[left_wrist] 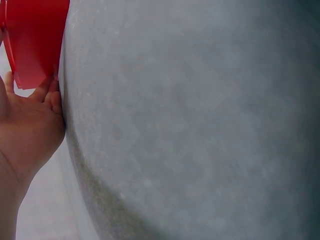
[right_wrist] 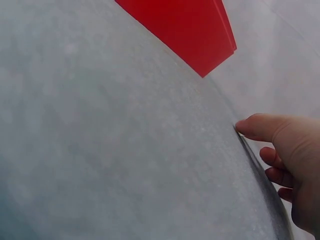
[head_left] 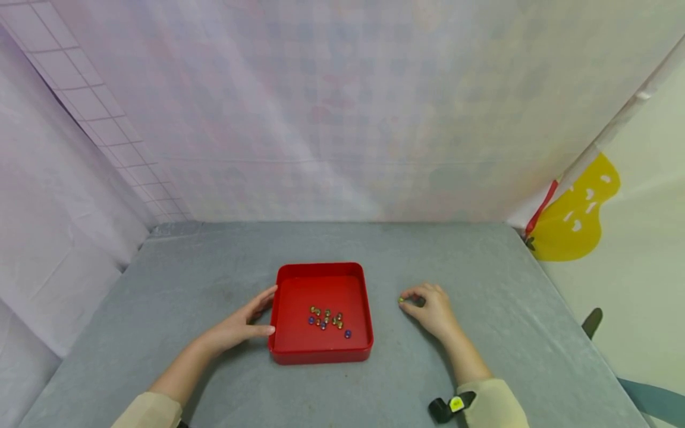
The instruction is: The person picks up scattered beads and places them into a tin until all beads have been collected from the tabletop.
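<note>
A square red tray [head_left: 317, 347] lies on the grey cloth, with several small shiny marbles [head_left: 327, 312], gold and blue, grouped in its front half. At the tray's left side, my left hand [head_left: 238, 328] rests thumb and fingertips against the rim, the fingers fairly straight. To the right of the tray, my right hand [head_left: 436, 312] pinches a small yellow-green marble [head_left: 401, 299] between thumb and index finger, close over the cloth. In the right wrist view the other fingers [right_wrist: 280, 177] are curled in and the marble is hidden.
A grey cloth [head_left: 225, 249] covers the table. White patterned curtains [head_left: 342, 119] hang behind it and at the sides, and a yellow printed shape [head_left: 575, 226] shows at the right. A black strap with a small device [head_left: 441, 410] sits at the right wrist.
</note>
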A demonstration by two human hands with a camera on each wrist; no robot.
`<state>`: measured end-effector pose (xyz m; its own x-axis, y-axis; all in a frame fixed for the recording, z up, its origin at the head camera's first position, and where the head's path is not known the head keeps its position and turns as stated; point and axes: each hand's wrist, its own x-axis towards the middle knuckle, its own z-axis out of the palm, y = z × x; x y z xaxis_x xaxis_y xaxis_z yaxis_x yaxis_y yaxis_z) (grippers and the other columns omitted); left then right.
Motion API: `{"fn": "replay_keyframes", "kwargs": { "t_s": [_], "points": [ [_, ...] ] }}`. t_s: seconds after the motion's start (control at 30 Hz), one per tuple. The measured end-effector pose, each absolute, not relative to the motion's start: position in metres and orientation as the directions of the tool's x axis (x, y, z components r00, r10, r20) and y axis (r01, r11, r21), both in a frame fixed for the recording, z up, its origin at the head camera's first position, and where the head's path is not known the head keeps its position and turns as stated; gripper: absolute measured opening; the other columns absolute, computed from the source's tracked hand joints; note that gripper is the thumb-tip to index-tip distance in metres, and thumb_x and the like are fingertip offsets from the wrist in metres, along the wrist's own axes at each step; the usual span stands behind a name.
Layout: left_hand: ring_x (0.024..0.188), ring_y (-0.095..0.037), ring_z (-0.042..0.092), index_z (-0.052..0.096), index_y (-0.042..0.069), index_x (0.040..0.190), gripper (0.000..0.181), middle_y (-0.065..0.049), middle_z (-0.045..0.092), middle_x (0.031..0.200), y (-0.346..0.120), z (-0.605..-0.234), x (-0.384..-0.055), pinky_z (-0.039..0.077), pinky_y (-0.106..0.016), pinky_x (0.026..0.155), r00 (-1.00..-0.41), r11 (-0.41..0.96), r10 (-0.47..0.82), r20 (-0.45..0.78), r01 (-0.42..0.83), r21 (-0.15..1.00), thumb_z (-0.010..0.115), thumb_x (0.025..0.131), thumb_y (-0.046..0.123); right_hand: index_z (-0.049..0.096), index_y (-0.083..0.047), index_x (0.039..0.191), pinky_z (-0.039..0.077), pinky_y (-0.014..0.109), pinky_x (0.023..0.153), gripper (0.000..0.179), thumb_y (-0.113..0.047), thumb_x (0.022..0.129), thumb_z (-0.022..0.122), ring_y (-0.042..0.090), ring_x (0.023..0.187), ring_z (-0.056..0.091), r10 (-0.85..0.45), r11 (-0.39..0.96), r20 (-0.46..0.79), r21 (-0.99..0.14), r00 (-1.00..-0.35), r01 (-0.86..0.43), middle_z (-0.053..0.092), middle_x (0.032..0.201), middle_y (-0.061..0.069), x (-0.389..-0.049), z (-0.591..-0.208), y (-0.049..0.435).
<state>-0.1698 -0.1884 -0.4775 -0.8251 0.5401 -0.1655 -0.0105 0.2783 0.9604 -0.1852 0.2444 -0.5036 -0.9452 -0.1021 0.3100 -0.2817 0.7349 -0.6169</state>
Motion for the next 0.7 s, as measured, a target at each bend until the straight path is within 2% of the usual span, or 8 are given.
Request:
{"fn": "replay_keyframes", "kwargs": {
  "t_s": [0.4,0.7],
  "points": [
    [0.14,-0.037,0.017,0.017,0.017,0.154,0.079,-0.015,0.021,0.154,-0.1883,-0.477,-0.1707,0.022,-0.059,0.107,-0.826,0.277,0.54,-0.16,-0.005,0.961,0.065,0.091,0.014,0.074,-0.012,0.087,0.038,0.038,0.074,0.014,-0.014,0.075,0.082,0.019,0.08,0.05,-0.104,0.731,0.308,-0.621,-0.946,-0.283,0.062,0.082,-0.001,-0.184,-0.5018,0.2442],
    [0.14,-0.037,0.017,0.017,0.017,0.154,0.079,-0.015,0.021,0.154,-0.1881,-0.4772,-0.1708,0.023,-0.059,0.107,-0.825,0.287,0.539,-0.169,-0.009,0.958,0.065,0.091,0.015,0.074,-0.012,0.086,0.037,0.04,0.076,0.015,-0.015,0.074,0.083,0.021,0.081,0.051,-0.108,0.73,0.356,-0.606,-0.928,-0.317,0.064,0.082,0.0,-0.1833,-0.4981,0.2421]
  ]
}}
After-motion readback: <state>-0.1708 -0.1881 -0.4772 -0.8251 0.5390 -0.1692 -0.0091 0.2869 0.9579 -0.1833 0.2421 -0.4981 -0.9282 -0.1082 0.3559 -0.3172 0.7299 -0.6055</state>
